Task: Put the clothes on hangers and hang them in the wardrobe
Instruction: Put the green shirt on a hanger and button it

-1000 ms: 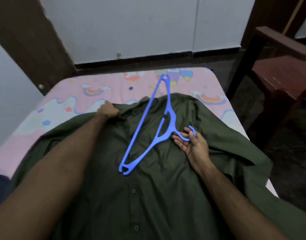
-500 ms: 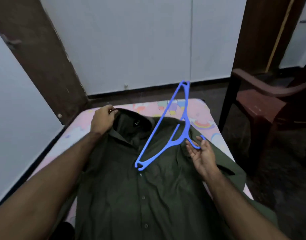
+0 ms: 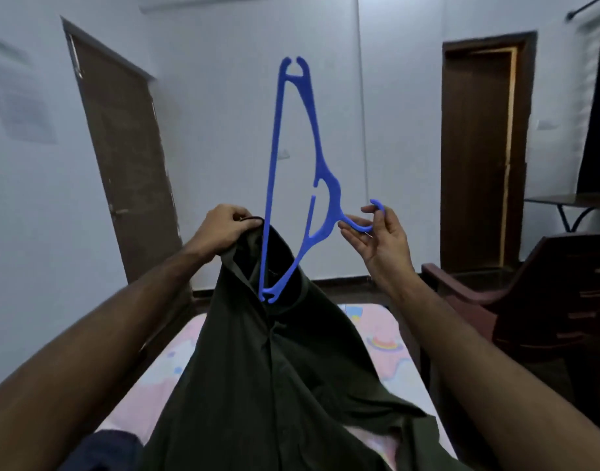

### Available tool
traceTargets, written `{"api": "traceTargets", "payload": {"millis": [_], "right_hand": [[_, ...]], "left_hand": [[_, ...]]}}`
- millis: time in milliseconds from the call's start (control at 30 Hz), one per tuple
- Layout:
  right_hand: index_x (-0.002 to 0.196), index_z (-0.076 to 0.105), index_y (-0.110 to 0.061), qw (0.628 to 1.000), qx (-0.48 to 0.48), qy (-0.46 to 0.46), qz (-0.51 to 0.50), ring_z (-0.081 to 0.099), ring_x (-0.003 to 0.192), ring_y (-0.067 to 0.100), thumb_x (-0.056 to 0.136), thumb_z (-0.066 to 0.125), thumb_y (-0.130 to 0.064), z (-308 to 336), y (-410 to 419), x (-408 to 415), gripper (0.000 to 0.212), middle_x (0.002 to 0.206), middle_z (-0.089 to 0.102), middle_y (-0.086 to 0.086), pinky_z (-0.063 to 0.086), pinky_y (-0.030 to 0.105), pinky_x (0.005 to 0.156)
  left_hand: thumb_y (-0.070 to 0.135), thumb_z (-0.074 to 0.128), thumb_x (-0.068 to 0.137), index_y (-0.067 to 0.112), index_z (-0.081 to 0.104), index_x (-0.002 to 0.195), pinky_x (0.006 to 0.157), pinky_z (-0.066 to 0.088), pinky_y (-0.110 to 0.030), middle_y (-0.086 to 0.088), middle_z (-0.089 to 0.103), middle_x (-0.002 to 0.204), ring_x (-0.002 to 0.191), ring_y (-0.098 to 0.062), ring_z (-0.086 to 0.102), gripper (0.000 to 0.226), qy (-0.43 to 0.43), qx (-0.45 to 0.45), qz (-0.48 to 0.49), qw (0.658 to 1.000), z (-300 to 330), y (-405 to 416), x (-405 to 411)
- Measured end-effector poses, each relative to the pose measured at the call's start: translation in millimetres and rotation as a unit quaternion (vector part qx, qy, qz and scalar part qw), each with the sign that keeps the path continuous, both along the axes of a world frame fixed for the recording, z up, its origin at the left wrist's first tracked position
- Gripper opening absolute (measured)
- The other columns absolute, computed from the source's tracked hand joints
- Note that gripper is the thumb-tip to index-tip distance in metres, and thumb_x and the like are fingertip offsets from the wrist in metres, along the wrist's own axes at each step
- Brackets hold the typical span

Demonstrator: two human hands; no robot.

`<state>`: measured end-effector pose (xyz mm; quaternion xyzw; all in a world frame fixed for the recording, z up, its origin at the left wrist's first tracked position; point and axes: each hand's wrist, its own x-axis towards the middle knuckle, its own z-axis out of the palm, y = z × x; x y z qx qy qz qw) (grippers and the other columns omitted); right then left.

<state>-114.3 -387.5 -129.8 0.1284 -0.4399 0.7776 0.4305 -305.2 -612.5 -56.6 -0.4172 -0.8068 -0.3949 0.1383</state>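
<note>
Gripping the dark green shirt (image 3: 274,368) by its collar, the left hand (image 3: 223,229) lifts it; the right hand (image 3: 380,239) pinches the blue hanger (image 3: 274,164) by its hook, one end inside the neck; hanging remains.

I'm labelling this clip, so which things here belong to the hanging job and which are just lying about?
In the job:
- blue hanger, hook pinched by the right hand
- dark green shirt, collar gripped by the left hand, one hanger end inside the neck

Lying about:
- brown chair
- pink patterned mattress
- dark blue cloth
- small table
</note>
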Motion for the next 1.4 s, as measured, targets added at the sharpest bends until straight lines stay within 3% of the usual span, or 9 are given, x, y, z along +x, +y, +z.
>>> {"api": "traceTargets", "payload": {"millis": [267, 400, 533, 667, 767, 867, 1033, 1233, 1400], "right_hand": [[0.111, 0.058, -0.004, 0.965, 0.24, 0.046, -0.097, 0.074, 0.094, 0.039, 0.109, 0.042, -0.017, 97.3, -54.1, 73.6, 0.021, 0.097, 0.068, 0.024, 0.063, 0.044, 0.082], [0.107, 0.062, -0.009, 0.904, 0.394, 0.027, -0.163, 0.074, 0.082, 0.037, 0.11, 0.039, -0.007, 129.3, -80.0, 91.8, 0.023, 0.091, 0.068, 0.028, 0.062, 0.049, 0.076], [0.105, 0.065, -0.014, 0.837, 0.476, -0.055, -0.264, 0.072, 0.063, 0.032, 0.108, 0.044, -0.011, 137.8, -76.3, 105.9, 0.022, 0.076, 0.069, 0.016, 0.061, 0.044, 0.065], [0.101, 0.064, -0.015, 0.791, 0.49, -0.134, -0.34, 0.066, 0.052, 0.025, 0.107, 0.045, -0.013, 130.5, -58.3, 117.3, 0.02, 0.067, 0.068, 0.005, 0.057, 0.046, 0.057], [0.103, 0.064, -0.019, 0.741, 0.52, -0.167, -0.392, 0.064, 0.051, 0.018, 0.106, 0.047, -0.015, 135.4, -45.6, 126.5, 0.019, 0.064, 0.066, -0.004, 0.059, 0.042, 0.058], [0.109, 0.062, -0.021, 0.674, 0.566, -0.189, -0.436, 0.066, 0.055, 0.015, 0.107, 0.047, -0.019, 148.2, -39.7, 129.6, 0.015, 0.076, 0.068, -0.013, 0.061, 0.042, 0.059], [0.112, 0.056, -0.024, 0.583, 0.606, -0.198, -0.504, 0.067, 0.058, 0.013, 0.108, 0.043, -0.021, 155.8, -35.9, 125.7, 0.014, 0.096, 0.066, -0.017, 0.06, 0.046, 0.063], [0.113, 0.046, -0.03, 0.515, 0.608, -0.201, -0.57, 0.064, 0.064, 0.025, 0.107, 0.044, -0.021, 138.9, -23.5, 120.1, 0.011, 0.098, 0.074, -0.004, 0.058, 0.046, 0.06], [0.119, 0.044, -0.027, 0.439, 0.645, -0.244, -0.576, 0.065, 0.069, 0.028, 0.099, 0.047, -0.009, 122.5, -26.3, 115.8, 0.027, 0.104, 0.075, 0.0, 0.058, 0.043, 0.062]], "left_hand": [[0.018, 0.075, 0.088, 0.01, 0.073, 0.073, 0.056, 0.046, -0.019, -0.001, 0.068, 0.067, 0.061, -0.01, 0.061, 0.017, -0.09, 0.036, -0.099, 0.99, 73.3, -42.9, 68.5], [0.021, 0.08, 0.077, 0.029, 0.078, 0.064, 0.063, 0.046, -0.009, 0.017, 0.07, 0.064, 0.063, 0.005, 0.061, 0.015, -0.067, 0.02, -0.129, 0.989, 94.4, -47.3, 83.7], [0.016, 0.074, 0.087, 0.013, 0.074, 0.073, 0.056, 0.045, -0.014, 0.003, 0.067, 0.064, 0.056, -0.005, 0.058, 0.015, -0.084, 0.073, -0.153, 0.982, 102.5, -61.7, 94.9], [0.02, 0.078, 0.078, 0.01, 0.078, 0.086, 0.068, 0.052, -0.016, -0.006, 0.074, 0.082, 0.073, -0.013, 0.066, 0.013, -0.094, 0.08, -0.157, 0.98, 101.4, -83.8, 91.5], [0.021, 0.075, 0.088, 0.016, 0.078, 0.091, 0.073, 0.051, -0.018, 0.002, 0.076, 0.085, 0.078, -0.01, 0.07, 0.006, 0.059, 0.02, -0.09, 0.994, 92.8, -92.5, 84.7], [0.03, 0.072, 0.092, 0.022, 0.079, 0.087, 0.067, 0.052, -0.026, 0.009, 0.072, 0.074, 0.068, -0.004, 0.065, 0.011, 0.256, -0.072, 0.011, 0.964, 79.2, -93.0, 79.9], [0.02, 0.071, 0.086, 0.019, 0.071, 0.092, 0.063, 0.055, -0.035, 0.006, 0.067, 0.085, 0.073, -0.015, 0.063, 0.007, 0.363, -0.157, 0.061, 0.916, 59.5, -98.0, 78.1], [0.003, 0.058, 0.088, 0.019, 0.055, 0.099, 0.059, 0.055, -0.047, 0.004, 0.062, 0.072, 0.061, -0.015, 0.06, 0.019, 0.283, -0.1, 0.021, 0.954, 35.1, -106.3, 65.8], [0.012, 0.054, 0.1, 0.023, 0.049, 0.104, 0.052, 0.056, -0.045, -0.006, 0.069, 0.08, 0.062, -0.029, 0.065, 0.013, 0.137, -0.052, -0.065, 0.987, 30.7, -112.6, 76.4]]}}
